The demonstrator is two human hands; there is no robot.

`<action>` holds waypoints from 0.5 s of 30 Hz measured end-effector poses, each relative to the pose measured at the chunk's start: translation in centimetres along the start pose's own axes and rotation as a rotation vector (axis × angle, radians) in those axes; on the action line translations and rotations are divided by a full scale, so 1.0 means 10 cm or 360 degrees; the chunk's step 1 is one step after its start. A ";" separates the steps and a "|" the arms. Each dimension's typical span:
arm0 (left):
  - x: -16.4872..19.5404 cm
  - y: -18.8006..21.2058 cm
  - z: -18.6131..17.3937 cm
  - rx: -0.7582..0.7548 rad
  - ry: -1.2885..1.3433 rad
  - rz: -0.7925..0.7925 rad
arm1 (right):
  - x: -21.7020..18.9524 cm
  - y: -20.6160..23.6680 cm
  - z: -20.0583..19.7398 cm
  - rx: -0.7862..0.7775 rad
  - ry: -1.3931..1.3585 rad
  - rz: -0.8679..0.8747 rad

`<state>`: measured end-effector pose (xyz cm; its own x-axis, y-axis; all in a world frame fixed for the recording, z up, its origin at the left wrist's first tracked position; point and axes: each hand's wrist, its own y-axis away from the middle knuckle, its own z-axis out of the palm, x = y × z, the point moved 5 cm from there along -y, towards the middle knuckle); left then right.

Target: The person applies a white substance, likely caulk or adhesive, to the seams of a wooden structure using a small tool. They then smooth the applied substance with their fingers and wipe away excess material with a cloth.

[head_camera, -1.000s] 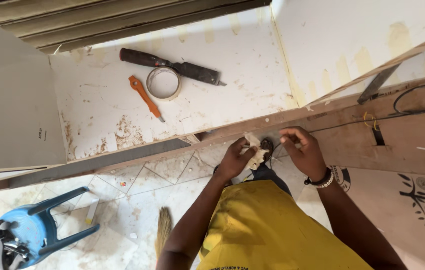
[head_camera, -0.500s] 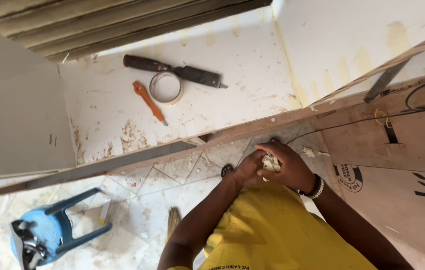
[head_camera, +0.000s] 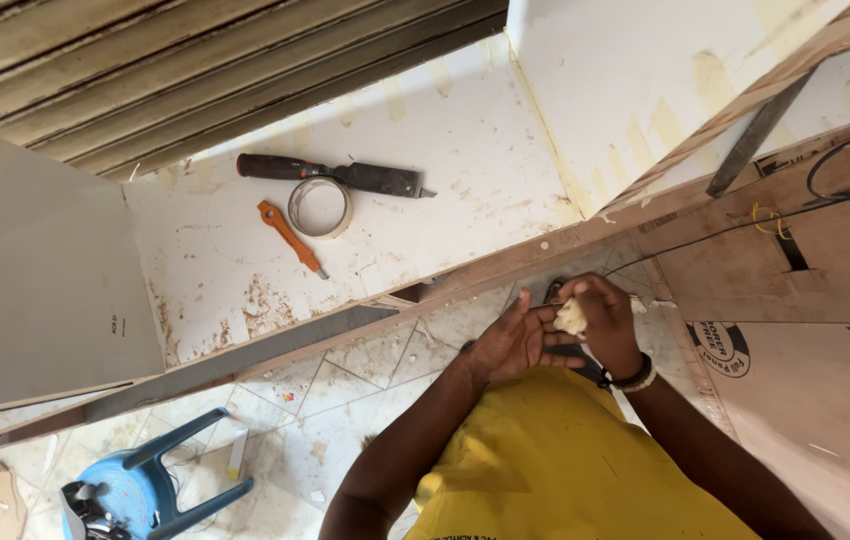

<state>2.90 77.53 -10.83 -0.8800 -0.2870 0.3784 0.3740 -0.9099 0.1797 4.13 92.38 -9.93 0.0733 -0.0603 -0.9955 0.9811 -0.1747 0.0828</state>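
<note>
Centrally, lower middle of head view: left hand (head_camera: 507, 345) and right hand (head_camera: 605, 322) meet above yellow shirt (head_camera: 555, 460), both pinching pale crumpled lump (head_camera: 572, 317) between fingertips; fingers closed round it, likely to work or shape it. Upper middle, on white board (head_camera: 425, 180): dark-handled chisel (head_camera: 330, 174), tape roll (head_camera: 319, 207), orange tool (head_camera: 290, 238), laid flat, well apart from hands. Lower left: blue stool (head_camera: 150, 490) on tiled floor (head_camera: 345, 390).
</note>
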 end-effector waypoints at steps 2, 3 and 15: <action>-0.01 0.01 -0.03 0.0016 -0.0157 -0.0045 | 0.14 -0.06 -0.12 0.0164 -0.0315 0.0087; 0.00 0.03 -0.04 0.0031 -0.0222 -0.0027 | 0.21 -0.11 -0.18 0.0208 -0.0556 0.0157; 1.33 -0.29 0.41 0.0926 -0.2620 0.0992 | 0.63 -0.53 -0.46 0.0078 -0.1316 0.0486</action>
<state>-8.71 77.59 -2.63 0.4114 0.3708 0.8326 0.8470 -0.4929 -0.1990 0.22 97.46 -16.83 0.1592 -0.7997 -0.5789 0.9298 -0.0757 0.3603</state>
